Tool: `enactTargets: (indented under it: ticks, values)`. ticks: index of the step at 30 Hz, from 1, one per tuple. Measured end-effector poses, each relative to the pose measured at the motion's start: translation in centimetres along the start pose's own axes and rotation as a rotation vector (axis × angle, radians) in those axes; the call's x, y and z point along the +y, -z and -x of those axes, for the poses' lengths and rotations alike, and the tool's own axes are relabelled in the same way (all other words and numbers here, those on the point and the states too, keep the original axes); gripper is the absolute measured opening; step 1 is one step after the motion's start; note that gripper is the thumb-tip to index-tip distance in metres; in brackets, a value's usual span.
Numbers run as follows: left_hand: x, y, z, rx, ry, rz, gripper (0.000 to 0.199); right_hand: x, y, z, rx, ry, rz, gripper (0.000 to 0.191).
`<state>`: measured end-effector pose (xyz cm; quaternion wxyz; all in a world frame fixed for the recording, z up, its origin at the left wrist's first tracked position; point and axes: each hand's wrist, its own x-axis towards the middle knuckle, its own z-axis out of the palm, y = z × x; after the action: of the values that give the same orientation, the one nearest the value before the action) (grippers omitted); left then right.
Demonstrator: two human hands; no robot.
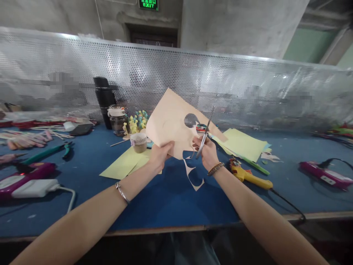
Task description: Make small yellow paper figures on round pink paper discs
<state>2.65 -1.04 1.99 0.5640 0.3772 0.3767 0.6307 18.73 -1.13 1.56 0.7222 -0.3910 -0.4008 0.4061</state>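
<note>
My left hand (162, 156) grips the lower edge of a large cream sheet of paper (173, 117), thumb on top. The sheet is tilted up above the table and has a round hole cut near its right side. In my right hand (207, 151) is a pair of scissors (205, 134), blades pointing up and away beside the sheet's right part. My right fingers also seem close to the paper's cut edge; whether they touch it I cannot tell. Below, a thin curved paper offcut (191, 175) shows against the blue table.
Yellow paper sheets (242, 141) lie at right, more yellow paper (121, 165) at left. A yellow glue gun (250, 179) rests near my right forearm. Behind stand a small pot (138, 143), a jar (118, 119) and a black bottle (104, 99). Purple power strips (325, 175) sit at both sides.
</note>
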Motion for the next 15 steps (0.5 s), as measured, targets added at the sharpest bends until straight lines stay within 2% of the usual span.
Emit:
enactTargets:
  ticks: [4,7,11,15]
  values:
    - [0.9,0.8,-1.3,0.093,-0.058,0.095,0.028,-0.9,0.7,-0.1,-0.084,0.032,0.034,0.042]
    - [1.6,1.5,-2.1,0.145,-0.116,0.151,0.029,-1.8,1.0,0.4,-0.165,-0.027,0.085,0.042]
    - [2.0,2.0,-2.7,0.152,-0.145,0.166,0.029,-2.9,1.4,1.0,-0.306,-0.200,0.158,0.045]
    - [2.0,2.3,-3.0,0.147,-0.162,0.148,0.029,-3.0,2.3,0.9,-0.441,-0.183,0.380,0.055]
